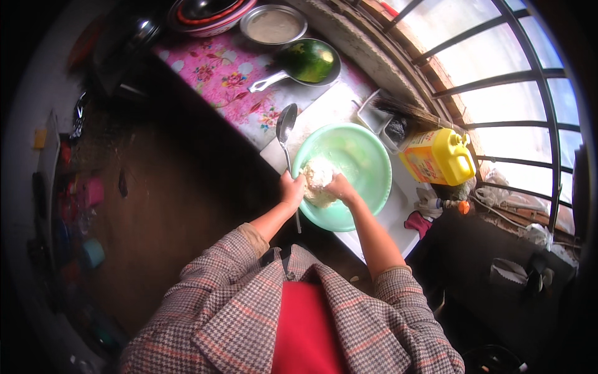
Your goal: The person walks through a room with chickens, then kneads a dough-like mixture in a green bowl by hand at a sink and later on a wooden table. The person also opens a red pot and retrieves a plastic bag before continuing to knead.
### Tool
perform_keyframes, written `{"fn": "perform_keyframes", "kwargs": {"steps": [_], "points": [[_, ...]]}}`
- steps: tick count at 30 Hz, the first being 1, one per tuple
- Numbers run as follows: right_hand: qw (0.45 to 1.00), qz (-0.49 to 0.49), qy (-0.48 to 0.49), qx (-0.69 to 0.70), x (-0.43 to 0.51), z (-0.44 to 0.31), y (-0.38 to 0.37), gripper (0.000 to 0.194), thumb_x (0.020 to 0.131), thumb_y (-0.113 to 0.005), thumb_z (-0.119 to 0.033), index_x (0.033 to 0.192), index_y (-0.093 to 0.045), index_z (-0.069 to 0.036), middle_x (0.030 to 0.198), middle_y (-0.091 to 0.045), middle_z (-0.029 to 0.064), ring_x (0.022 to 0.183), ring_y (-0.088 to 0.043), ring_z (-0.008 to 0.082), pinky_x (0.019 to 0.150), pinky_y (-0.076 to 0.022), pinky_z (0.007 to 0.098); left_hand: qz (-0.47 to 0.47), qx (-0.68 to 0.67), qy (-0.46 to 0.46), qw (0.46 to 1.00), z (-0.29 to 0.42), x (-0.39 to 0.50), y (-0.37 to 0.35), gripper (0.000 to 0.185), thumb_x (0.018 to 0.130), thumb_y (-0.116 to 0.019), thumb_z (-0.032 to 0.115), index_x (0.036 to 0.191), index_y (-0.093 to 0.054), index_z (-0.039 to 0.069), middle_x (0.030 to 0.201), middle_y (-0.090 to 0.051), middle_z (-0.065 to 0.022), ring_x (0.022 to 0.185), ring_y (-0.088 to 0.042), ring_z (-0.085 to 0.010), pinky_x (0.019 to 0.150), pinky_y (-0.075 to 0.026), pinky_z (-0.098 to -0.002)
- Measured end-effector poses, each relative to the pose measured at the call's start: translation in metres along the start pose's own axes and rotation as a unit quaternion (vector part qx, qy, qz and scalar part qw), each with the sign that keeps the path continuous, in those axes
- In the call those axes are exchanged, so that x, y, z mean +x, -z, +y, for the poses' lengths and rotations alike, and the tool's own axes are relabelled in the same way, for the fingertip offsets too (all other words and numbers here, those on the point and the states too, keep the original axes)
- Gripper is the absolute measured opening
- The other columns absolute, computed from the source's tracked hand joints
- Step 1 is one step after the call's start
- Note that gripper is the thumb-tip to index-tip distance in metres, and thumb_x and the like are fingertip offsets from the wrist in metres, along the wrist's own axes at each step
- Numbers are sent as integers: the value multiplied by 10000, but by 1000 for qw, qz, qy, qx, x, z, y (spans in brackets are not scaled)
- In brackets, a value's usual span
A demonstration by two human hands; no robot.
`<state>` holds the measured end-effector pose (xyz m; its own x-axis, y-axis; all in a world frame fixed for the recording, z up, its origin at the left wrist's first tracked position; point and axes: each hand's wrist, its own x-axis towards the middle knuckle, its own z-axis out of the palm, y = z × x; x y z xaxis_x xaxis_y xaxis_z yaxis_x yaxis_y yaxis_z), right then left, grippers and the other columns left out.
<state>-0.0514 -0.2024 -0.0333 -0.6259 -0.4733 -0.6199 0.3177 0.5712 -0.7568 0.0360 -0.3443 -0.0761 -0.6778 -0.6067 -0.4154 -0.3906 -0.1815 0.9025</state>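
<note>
A light green plastic basin (pixel 369 168) holds a rough, crumbly mass of pale dough (pixel 319 174) at its left side. My left hand (pixel 292 189) is at the basin's left rim, against the dough's edge; its fingers are partly hidden. Beside that hand, a large metal spoon (pixel 286 124) lies with its bowl up and beyond the rim, its handle passing by the hand; I cannot tell whether the hand grips it. My right hand (pixel 340 187) presses into the dough from the right with bent fingers, their tips hidden.
Under the basin lies a white board (pixel 322 110). Beyond it, a watermelon half (pixel 308 58) rests in a long-handled pan, near a metal bowl (pixel 273 25) and stacked basins (pixel 215 28) on a flowered cloth (pixel 210 70). A yellow jug (pixel 439 156) stands to the right, beside the barred window.
</note>
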Motion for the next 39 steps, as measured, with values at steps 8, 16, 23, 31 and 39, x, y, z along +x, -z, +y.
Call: {"fn": "perform_keyframes", "kwargs": {"steps": [8, 16, 23, 31, 39], "points": [[975, 65, 144, -159, -3, -36, -107, 712, 690, -771, -229, 1274, -496, 73, 1035, -671, 241, 965, -667, 326, 842, -509, 390, 120, -48, -36, 991, 11, -16, 117, 147, 727, -636, 99, 799, -581, -16, 731, -630, -89, 659, -583, -146, 605, -498, -330], [931, -214, 295, -15, -44, -152, -269, 536, 721, -601, -5, 1248, -503, 26, 1107, -635, 106, 991, -610, 201, 914, -474, 327, 348, -78, -51, 933, -2, -72, 292, 210, 712, -629, 183, 837, -563, 29, 750, -570, -99, 668, -549, -219, 608, -468, -375], [823, -341, 429, -145, -109, -180, -459, 496, 697, -647, 3, 1180, -543, 44, 998, -666, 130, 909, -631, 202, 845, -501, 335, 528, -243, -61, 812, 10, -225, 449, 149, 720, -605, 119, 830, -634, 23, 700, -617, -30, 661, -573, -121, 590, -457, -317], [666, -701, 233, -101, -248, -164, -760, 847, 787, -722, -48, 1468, -220, -2, 1202, -609, 159, 950, -638, 213, 800, -516, 303, 710, -261, 12, 654, -119, -391, 679, 116, 726, -637, 108, 786, -596, 17, 624, -595, -67, 557, -578, -170, 523, -449, -346], [551, -740, 158, -352, -315, -156, -1061, 662, 818, -753, -260, 1337, -437, 5, 1228, -578, 134, 1066, -578, 212, 869, -493, 345, 729, -447, -2, 518, -189, -483, 877, 85, 764, -634, 86, 797, -592, 20, 670, -567, -61, 577, -518, -159, 500, -397, -327]]}}
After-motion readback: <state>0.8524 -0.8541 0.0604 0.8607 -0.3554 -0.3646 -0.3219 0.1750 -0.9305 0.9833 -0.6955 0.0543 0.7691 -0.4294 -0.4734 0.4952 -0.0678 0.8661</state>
